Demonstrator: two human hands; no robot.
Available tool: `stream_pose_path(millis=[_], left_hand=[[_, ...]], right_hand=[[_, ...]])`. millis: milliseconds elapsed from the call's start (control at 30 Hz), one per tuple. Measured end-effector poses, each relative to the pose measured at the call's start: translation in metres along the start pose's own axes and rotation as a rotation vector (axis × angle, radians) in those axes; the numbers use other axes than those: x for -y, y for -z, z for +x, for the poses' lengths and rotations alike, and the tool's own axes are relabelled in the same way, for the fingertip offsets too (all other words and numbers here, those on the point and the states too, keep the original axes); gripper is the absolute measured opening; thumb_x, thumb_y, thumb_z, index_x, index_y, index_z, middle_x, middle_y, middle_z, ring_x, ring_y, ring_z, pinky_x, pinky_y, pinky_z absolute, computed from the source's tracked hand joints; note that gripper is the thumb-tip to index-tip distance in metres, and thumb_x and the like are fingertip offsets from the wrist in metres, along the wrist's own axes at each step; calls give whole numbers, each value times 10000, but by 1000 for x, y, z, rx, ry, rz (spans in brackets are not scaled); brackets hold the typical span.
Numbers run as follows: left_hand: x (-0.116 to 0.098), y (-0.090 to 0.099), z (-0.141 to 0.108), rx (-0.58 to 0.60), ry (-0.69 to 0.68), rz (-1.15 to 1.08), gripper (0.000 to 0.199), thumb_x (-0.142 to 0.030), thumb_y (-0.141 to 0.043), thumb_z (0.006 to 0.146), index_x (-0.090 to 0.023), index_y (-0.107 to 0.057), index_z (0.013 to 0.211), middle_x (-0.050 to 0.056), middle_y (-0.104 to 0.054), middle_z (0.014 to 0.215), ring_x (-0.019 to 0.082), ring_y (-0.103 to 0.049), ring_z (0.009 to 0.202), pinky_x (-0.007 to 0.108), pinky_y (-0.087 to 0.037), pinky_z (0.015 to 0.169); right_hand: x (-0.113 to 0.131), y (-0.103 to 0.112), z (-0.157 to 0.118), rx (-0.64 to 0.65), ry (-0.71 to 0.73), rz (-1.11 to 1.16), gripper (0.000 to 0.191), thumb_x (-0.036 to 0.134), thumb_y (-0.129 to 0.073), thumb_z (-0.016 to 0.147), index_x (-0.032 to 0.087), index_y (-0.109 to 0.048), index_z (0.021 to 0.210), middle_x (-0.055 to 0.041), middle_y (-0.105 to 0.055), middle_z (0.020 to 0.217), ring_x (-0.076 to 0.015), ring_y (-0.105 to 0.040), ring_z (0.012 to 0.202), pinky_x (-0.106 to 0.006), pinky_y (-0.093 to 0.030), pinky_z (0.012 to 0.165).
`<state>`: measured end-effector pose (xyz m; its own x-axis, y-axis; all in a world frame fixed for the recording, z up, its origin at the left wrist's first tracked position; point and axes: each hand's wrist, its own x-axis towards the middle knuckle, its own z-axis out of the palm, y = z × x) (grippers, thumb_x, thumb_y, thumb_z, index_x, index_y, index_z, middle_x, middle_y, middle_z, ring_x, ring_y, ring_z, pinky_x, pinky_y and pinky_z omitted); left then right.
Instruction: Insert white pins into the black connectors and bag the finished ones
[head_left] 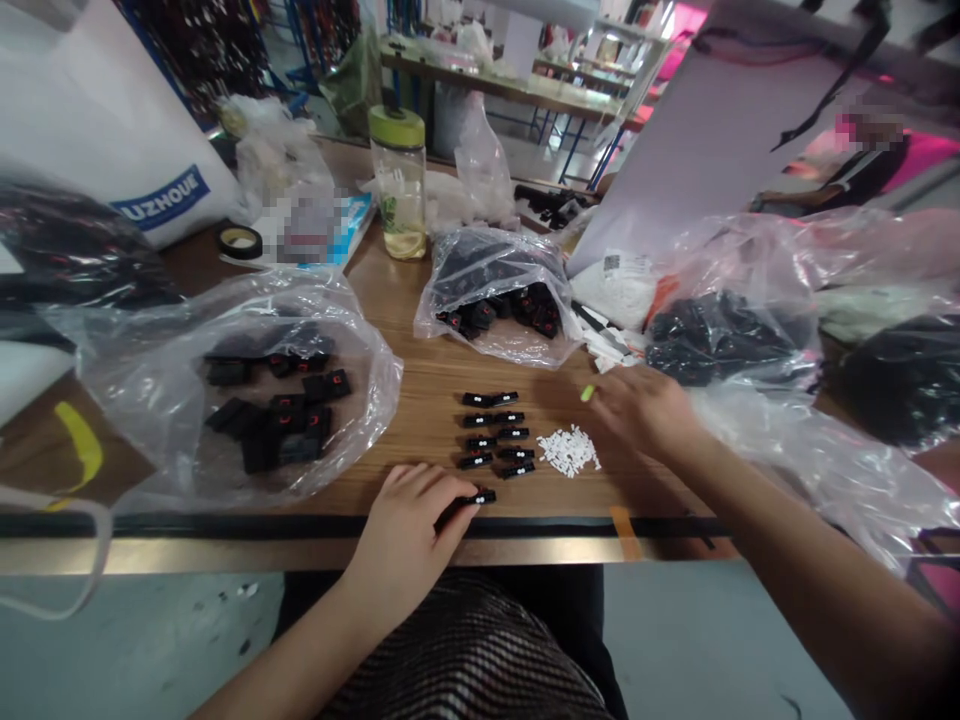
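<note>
My left hand is closed on a small black part with white dots, at the table's front edge. Above it, similar black parts lie in two short columns on the wooden table. Just right of them is a pile of small white pieces. My right hand is over the table to the right of the pile, blurred by motion. A small yellow-green object shows at its fingertips. Whether the fingers grip it is hard to make out.
A clear bag of black parts lies open at the left, another behind the columns. More bags stand at the right. A bottle with a green lid and black tape are at the back. A person is at the far right.
</note>
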<state>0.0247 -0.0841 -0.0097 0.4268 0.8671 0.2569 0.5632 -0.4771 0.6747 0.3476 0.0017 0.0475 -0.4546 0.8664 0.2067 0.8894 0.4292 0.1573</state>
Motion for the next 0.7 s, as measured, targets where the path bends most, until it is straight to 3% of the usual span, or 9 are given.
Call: stream_pose_path(millis=[100, 200, 333, 500, 700], left_hand=[[0, 0, 0, 1, -1, -6, 44, -207, -629, 932, -235, -643, 962, 14, -697, 943, 222, -602, 872, 432, -429, 825], [0, 0, 0, -3, -8, -7, 47, -210, -617, 937, -239, -645, 962, 17, -698, 939, 222, -608, 865, 429, -434, 817], [0, 0, 1, -10, -14, -7, 45, -216, -617, 936, -240, -642, 965, 22, -694, 930, 223, -611, 860, 432, -440, 818], [1, 0, 1, -8, -21, 2, 43, -219, -615, 937, -244, -636, 965, 18, -698, 937, 225, -614, 861, 432, -434, 816], [0, -1, 0, -11, -21, 1, 36, -209, -622, 931, -236, -628, 954, 10, -697, 931, 220, -615, 865, 423, -423, 821]], right_hand=[[23, 23, -21, -308, -306, 214, 178, 313, -564, 911, 198, -696, 943, -57, -710, 780, -181, -626, 640, -327, -471, 635], [52, 39, -46, -324, -507, 533, 154, 374, -646, 881, 223, -674, 885, -15, -670, 680, -147, -587, 539, -279, -438, 505], [79, 35, -73, -140, -507, 810, 137, 351, -630, 897, 220, -671, 888, -19, -692, 729, -165, -642, 606, -271, -486, 532], [95, 26, -84, -78, -474, 785, 118, 309, -574, 931, 230, -657, 906, -29, -715, 870, -175, -673, 713, -287, -510, 613], [102, 36, -84, -10, -419, 849, 121, 277, -560, 949, 237, -670, 921, -16, -707, 821, -188, -690, 799, -299, -538, 693]])
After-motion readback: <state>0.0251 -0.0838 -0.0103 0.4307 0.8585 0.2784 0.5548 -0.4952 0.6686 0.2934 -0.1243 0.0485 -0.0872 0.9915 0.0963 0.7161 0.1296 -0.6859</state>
